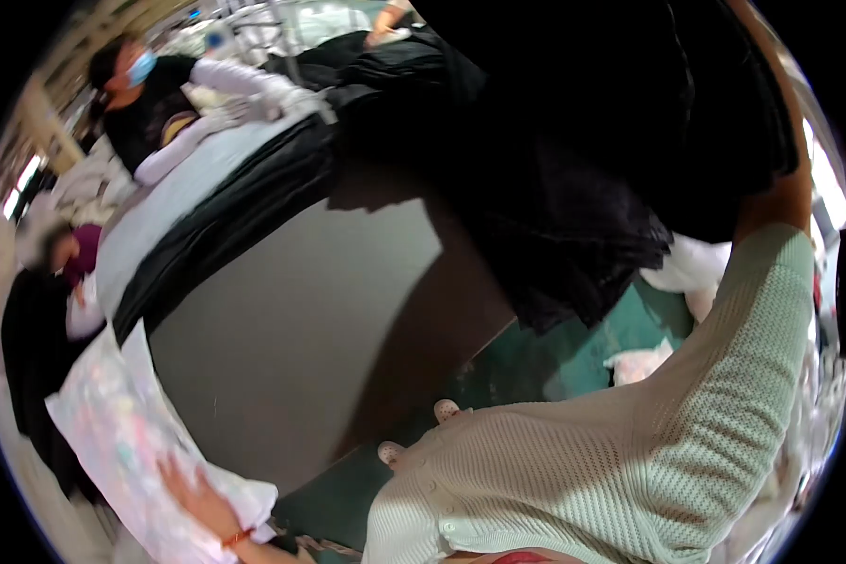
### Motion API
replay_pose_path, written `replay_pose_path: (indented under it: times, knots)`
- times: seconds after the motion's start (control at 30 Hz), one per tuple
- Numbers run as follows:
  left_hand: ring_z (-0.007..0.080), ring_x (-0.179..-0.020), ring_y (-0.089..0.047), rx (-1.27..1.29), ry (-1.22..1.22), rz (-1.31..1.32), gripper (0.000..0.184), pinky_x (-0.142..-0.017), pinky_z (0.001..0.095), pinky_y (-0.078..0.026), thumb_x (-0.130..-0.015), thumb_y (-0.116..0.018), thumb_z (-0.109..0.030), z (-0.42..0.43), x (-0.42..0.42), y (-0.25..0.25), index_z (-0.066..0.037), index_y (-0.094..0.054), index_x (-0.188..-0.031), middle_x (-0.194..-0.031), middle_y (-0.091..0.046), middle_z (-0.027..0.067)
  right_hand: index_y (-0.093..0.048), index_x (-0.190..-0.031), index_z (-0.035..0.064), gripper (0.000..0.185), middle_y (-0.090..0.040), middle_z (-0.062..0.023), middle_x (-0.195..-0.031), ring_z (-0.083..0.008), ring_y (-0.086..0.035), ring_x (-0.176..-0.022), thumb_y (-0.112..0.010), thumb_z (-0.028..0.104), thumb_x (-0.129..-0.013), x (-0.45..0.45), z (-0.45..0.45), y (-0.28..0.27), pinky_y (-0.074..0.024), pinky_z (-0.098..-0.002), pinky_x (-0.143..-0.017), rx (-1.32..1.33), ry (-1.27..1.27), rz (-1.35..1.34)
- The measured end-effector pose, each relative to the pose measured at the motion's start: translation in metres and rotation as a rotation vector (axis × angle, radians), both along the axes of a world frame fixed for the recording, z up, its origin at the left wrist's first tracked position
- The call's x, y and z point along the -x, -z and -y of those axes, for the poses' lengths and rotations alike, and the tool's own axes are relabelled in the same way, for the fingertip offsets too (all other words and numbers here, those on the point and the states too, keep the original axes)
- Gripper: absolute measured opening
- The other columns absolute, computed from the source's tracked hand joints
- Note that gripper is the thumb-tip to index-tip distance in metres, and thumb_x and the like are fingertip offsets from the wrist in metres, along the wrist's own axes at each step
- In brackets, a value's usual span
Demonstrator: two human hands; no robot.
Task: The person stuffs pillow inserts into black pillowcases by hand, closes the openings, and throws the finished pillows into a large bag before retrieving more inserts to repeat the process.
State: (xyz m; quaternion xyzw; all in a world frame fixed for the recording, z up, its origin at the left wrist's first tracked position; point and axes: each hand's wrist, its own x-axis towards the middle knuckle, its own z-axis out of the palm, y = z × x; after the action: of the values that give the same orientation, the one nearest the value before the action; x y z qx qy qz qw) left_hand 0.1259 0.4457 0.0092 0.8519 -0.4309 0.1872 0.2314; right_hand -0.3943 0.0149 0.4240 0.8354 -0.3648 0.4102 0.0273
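My left hand (202, 503), with a thin reddish band at the wrist, lies against a pale plastic bag (127, 423) at the lower left. Its fingers look stretched out over the bag, somewhat blurred. Multicoloured pieces show through the plastic, too blurred to name. My right forearm (778, 193) rises along the right side in a pale green knit sleeve. A large stack of black cloth (573, 188) hangs in front of it and hides my right hand. The cloth's layered lower edges hang near the grey table's corner.
A grey table (291, 310) fills the middle, with black cloth (244, 221) and a pale sheet along its far edge. A masked person (150, 122) leans there; another person (52, 301) is at the far left. A small bag (641, 362) lies on the green floor (536, 362).
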Motion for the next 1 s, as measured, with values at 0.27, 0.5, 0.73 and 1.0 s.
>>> replay_pose_path:
  times: [0.27,0.5,0.73,1.0]
  knots:
    - [0.0329,-0.14,-0.031,0.451,0.725,-0.45,0.06,-0.114,0.0397,-0.024,-0.092,-0.059,-0.024,0.098,0.053,-0.055,-0.001,-0.039,-0.143,-0.152,-0.032,0.0173,-0.065,-0.11,-0.0056,0.041,-0.067,-0.0125,-0.102,-0.0202,-0.062,-0.089,-0.06,0.031,-0.093,-0.119,-0.019,-0.016,-0.0499,-0.0326,-0.08,-0.134,-0.238,0.238]
    - [0.0421,-0.143,-0.019,0.641,0.548,-0.421,0.071,-0.114,0.0462,-0.021,-0.096,-0.051,-0.041,0.135,-0.009,-0.066,-0.01,-0.02,-0.152,-0.156,-0.017,0.0234,-0.063,-0.113,-0.0089,0.044,-0.066,-0.0131,-0.101,-0.0209,-0.062,-0.086,-0.057,0.031,-0.096,-0.203,-0.017,-0.039,-0.0511,-0.0322,-0.077,-0.278,-0.498,0.499]
    - [0.037,-0.146,-0.012,0.694,0.566,-0.581,0.069,-0.116,0.0391,-0.019,-0.099,-0.045,-0.039,0.192,-0.013,-0.033,-0.009,-0.014,-0.153,-0.156,-0.013,0.0256,-0.062,-0.112,-0.0104,0.042,-0.064,-0.013,-0.103,-0.0217,-0.06,-0.088,-0.059,0.026,-0.093,-0.271,-0.061,-0.058,-0.0492,-0.032,-0.08,-0.282,-0.513,0.367]
    - [0.0438,-0.14,-0.025,0.504,1.19,-1.952,0.084,-0.106,0.066,-0.024,-0.088,-0.04,-0.071,0.348,0.024,-0.001,-0.037,0.001,-0.153,-0.161,-0.008,0.0098,-0.066,-0.108,-0.006,0.041,-0.066,-0.0099,-0.097,-0.0186,-0.061,-0.086,-0.06,0.031,-0.091,-0.381,-0.158,0.015,-0.0485,-0.0296,-0.08,-0.396,-0.377,-0.332]
